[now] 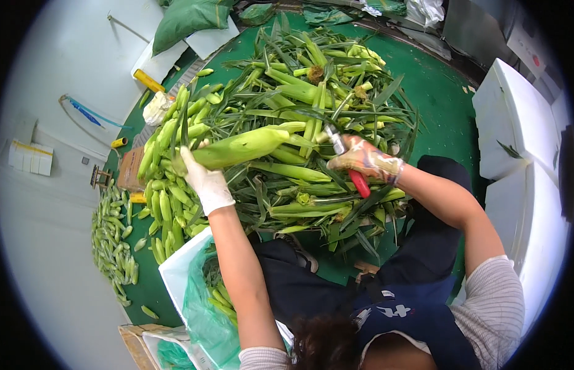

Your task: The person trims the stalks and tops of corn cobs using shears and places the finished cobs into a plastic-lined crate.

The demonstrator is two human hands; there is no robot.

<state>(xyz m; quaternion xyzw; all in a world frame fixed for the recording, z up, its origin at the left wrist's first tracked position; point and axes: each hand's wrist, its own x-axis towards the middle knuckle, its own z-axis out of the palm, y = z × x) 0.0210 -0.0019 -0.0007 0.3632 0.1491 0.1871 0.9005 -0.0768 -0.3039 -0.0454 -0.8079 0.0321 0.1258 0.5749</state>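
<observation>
An unhusked ear of corn lies across the front of the heap, its stalk end pointing right. My left hand, in a white glove, is closed around its left end. My right hand wears a patterned glove and grips red-handled pruning shears. Their metal head sits to the right of the stalk end, apart from it. Under and beyond both hands spreads a large heap of leafy corn. Left of my left hand is a pile of ears with shorter stalks and few leaves.
By my left forearm stands a white foam box lined with a green bag, some corn inside. Small green ears lie farther left on the green floor. White foam boxes are stacked at right; a green sack lies far left.
</observation>
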